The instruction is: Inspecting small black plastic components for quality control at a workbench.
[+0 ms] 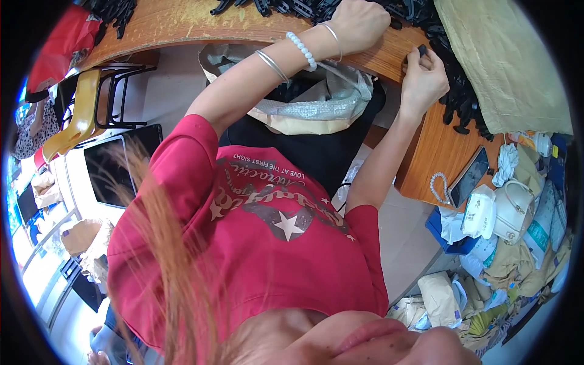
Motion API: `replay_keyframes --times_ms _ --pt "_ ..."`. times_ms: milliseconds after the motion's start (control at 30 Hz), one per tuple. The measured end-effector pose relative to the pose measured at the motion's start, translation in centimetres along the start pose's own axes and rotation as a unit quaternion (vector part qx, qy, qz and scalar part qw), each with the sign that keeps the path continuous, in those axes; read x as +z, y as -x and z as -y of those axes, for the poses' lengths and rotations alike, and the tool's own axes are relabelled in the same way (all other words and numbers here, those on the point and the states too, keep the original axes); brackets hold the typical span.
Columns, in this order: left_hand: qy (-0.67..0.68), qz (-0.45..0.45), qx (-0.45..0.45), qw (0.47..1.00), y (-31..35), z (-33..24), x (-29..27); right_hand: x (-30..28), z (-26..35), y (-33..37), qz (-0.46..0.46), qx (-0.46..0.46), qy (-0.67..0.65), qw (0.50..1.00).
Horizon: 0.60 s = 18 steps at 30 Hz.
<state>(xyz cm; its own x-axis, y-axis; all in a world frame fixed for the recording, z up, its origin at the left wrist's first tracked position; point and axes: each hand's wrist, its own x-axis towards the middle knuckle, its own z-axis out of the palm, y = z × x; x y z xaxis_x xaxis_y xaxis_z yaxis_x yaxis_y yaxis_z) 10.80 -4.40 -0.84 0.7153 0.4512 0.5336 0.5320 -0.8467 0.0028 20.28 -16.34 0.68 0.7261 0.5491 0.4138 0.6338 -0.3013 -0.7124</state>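
Note:
My left hand [359, 27], with bracelets at its wrist, is closed over the far edge of the wooden table [176, 23], next to a heap of black plastic pieces [298, 8]. Its fingers turn away, so what they hold, if anything, is hidden. To the right, my right hand [424, 82] pinches a small black plastic piece [422, 50] between thumb and fingers, just above the tabletop. More of the same narrow black pieces [465, 106] lie in a pile beside it. Below both hands, an open sack [304, 125] with a silvery lining gapes at the table edge, dark inside.
A beige sheet [505, 67] covers the right part of the table. A phone [468, 176] and a bead bracelet [439, 187] lie nearer, beside a white tissue pack [480, 213]. Bags and packages crowd the right. A yellow chair [82, 115] stands at the left.

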Motion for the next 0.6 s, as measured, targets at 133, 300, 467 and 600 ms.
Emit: replay_keyframes --times_ms 133,300,467,600 --pt "0.107 0.084 0.023 0.990 -0.9 0.2 -0.7 0.1 -0.7 0.8 -0.009 0.056 -0.144 0.988" --pt "-0.056 0.042 -0.022 0.997 -0.4 -0.8 -3.6 -0.1 -0.3 2.1 -0.024 0.080 -0.210 0.974" --pt "0.507 0.181 -0.139 0.831 1.0 1.0 -7.1 -1.4 -0.1 3.1 0.127 0.139 -0.571 0.799" --pt "0.714 0.176 -0.216 0.642 3.3 1.4 -5.3 -1.5 0.9 3.9 0.164 0.113 -0.558 0.806"
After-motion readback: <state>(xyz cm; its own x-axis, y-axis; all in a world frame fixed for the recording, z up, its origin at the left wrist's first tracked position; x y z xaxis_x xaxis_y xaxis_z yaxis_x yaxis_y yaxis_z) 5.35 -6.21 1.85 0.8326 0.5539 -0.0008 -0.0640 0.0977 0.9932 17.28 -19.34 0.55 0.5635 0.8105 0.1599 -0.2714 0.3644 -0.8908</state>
